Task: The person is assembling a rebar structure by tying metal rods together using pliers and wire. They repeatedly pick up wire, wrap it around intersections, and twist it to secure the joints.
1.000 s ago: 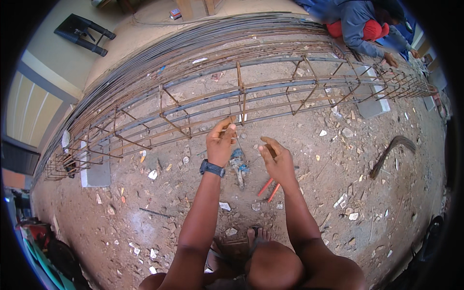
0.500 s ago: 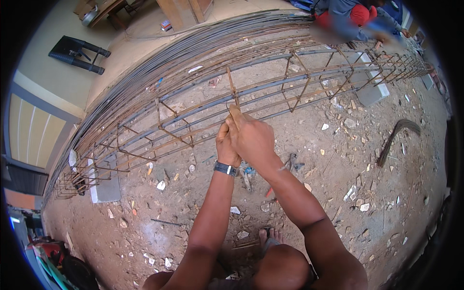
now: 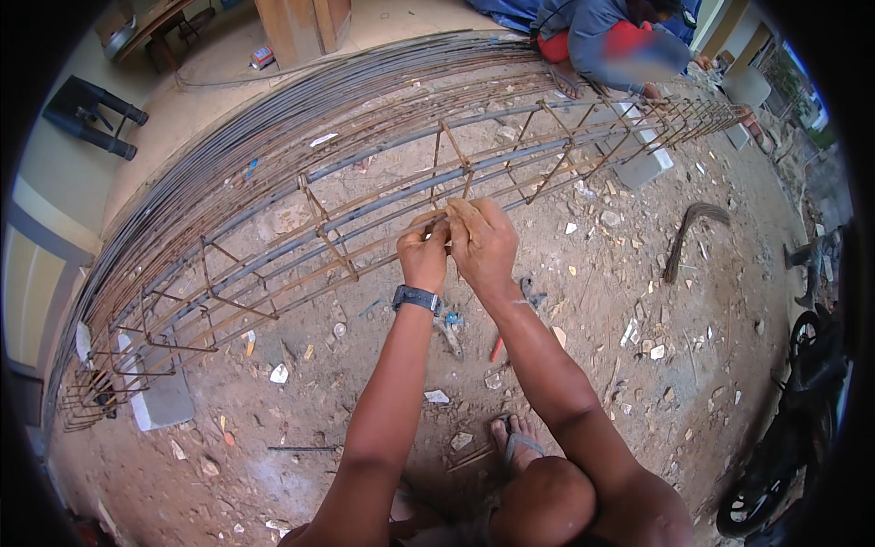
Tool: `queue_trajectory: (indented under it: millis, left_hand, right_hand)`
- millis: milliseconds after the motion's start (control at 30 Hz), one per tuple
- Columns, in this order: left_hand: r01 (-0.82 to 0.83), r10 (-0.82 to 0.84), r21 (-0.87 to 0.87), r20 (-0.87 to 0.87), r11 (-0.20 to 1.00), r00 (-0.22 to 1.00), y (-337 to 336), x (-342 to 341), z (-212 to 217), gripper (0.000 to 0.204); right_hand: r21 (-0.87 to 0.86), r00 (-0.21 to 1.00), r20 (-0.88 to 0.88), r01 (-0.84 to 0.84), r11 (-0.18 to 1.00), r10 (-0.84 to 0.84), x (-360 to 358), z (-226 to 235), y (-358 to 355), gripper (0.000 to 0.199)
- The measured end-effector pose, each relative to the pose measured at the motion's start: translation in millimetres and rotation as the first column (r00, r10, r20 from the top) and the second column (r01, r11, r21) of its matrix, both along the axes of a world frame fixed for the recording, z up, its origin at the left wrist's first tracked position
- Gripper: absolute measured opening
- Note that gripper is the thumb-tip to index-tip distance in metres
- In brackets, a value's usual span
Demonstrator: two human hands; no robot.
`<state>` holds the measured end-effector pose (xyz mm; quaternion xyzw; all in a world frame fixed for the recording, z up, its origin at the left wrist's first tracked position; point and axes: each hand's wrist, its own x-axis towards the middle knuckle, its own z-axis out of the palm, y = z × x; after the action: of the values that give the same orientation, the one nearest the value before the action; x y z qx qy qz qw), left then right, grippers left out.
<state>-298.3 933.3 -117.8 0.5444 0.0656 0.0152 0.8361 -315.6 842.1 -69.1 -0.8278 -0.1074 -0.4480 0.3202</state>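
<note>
Both hands pinch a joint on the near rail of a long rebar cage lying on dirt.

The left hand (image 3: 425, 255) and right hand (image 3: 483, 244) meet, touching, at the near upper bar of the rebar cage (image 3: 365, 228), both closed with fingers curled around the spot where a square stirrup (image 3: 453, 157) crosses that bar; what they pinch there is too small to tell. One black watch (image 3: 416, 297) sits on the left wrist. The cage runs from lower left to upper right, resting on two pale concrete blocks (image 3: 162, 401). Beyond it lies a bundle of straight bars (image 3: 273, 118). Below the hands, red-handled pliers (image 3: 448, 330) lie on the ground. One bent rod (image 3: 685, 232) lies to the right. Another person (image 3: 606, 46) crouches at the cage's far end. One sandalled foot (image 3: 518, 438) shows between the forearms.
</note>
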Motion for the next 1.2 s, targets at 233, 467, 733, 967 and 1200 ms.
queue_trajectory:
  millis: [233,467,733,967,1200]
  left_hand:
    - [0.116,-0.105,0.030,-0.250,0.993,0.963,12,0,16,0.020]
    - [0.050,-0.047,0.080,-0.032,0.996,0.998,13,4,14,0.018]
    - [0.023,-0.019,0.058,-0.065,0.998,0.998,1,-9,14,0.016]
    - [0.035,-0.062,-0.169,-0.156,0.985,0.986,-4,-9,23,0.016]
    - [0.048,-0.056,-0.041,-0.222,0.998,0.973,3,-5,41,0.027]
  right_hand:
    - [0.068,0.998,0.001,-0.055,0.996,0.055,-1,0,2,0.016]
    - [0.148,0.982,0.023,-0.190,0.971,0.189,-5,0,-11,0.015]
    - [0.543,0.927,-0.107,-0.248,0.803,0.359,-28,-18,-20,0.015]
    - [0.999,0.682,-0.025,0.039,-0.003,0.731,10,-55,-32,0.011]
    - [0.998,0.340,-0.055,0.045,0.042,0.939,49,-38,-42,0.009]
